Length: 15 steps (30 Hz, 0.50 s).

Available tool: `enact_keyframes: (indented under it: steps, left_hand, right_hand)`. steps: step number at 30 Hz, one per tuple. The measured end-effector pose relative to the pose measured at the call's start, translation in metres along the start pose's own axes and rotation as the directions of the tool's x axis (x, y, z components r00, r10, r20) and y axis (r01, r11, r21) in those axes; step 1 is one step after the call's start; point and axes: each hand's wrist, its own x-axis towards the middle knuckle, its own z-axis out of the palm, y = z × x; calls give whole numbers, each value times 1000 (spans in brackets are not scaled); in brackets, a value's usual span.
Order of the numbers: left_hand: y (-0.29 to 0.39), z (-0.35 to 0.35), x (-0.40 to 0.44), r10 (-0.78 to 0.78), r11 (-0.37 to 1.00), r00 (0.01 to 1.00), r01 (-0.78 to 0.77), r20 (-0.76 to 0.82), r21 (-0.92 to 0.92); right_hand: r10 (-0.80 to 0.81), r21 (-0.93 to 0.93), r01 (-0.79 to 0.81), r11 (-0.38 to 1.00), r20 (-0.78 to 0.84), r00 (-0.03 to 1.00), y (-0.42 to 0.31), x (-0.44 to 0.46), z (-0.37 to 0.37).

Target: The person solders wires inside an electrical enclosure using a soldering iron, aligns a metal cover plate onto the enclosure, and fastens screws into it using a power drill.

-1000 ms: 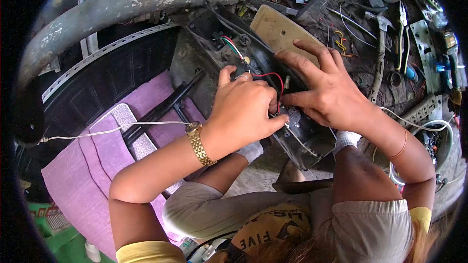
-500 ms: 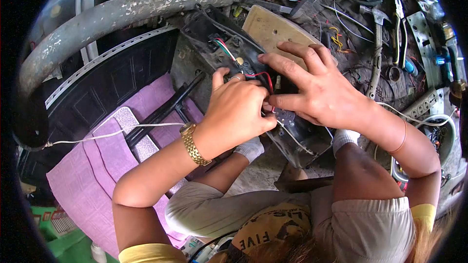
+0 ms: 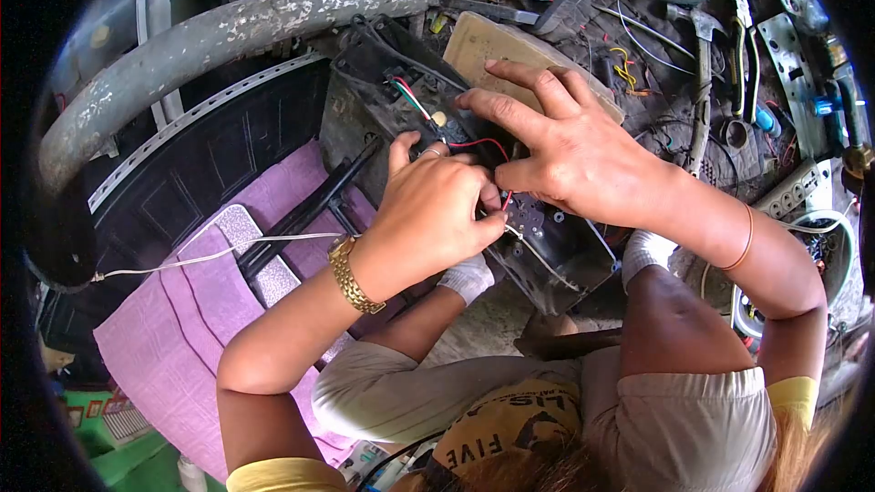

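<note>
Housing [image 3: 570, 257]: black, apparently plastic; mostly matt, dusty, with slight sheen on inner wall. Red wire [image 3: 481, 142]: smooth plastic-looking insulation. Curved pipe [image 3: 228, 32]: grey coating, flaked and mottled, rough-looking; base material uncertain. Tan panel [image 3: 474, 44]: matt, fairly smooth, scuffed; material not determinable. Wristwatch [image 3: 345, 275]: gold-toned metal links, glossy. Purple cloth [image 3: 150, 333]: soft, matt, creased. Speckled panel [image 3: 275, 283]: glittery surface. Shorts [image 3: 697, 424]: matt woven cloth, gathered hem. Socks [image 3: 649, 251]: ribbed knit. Hammer head [image 3: 702, 24]: metal, dull, worn.

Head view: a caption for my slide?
Left hand and right hand at a red wire over a black housing, hammer nearby.
</note>
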Motion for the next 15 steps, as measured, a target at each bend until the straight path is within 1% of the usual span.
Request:
enact_keyframes:
  steps: [4,7,10,13,15]
  left_hand:
    - [6,-5,1,-5,1000,1000,5,16,8]
    - [4,-1,-1,16,1000,1000,-15,-22,4]
    - [5,-2,-1,5,1000,1000,-5,-17,-2]
    - [3,-2,-2,27,1000,999,-27,-28,-12]
    - [6,-6,-1,20,1000,1000,-20,-10,-12]
  right_hand:
    - [9,-7,-9,1000,-2,1000,0,-2,-2]
    - [17,-6,-17,1000,-1,1000,0,-3,-2]
    - [23,-5,-23,1000,0,1000,-2,-4,-3]
    - [23,-16,-23,1000,8,1000,-2,-5,-2]
    - [26,-12,-26,1000,11,1000,-2,-4,-2]
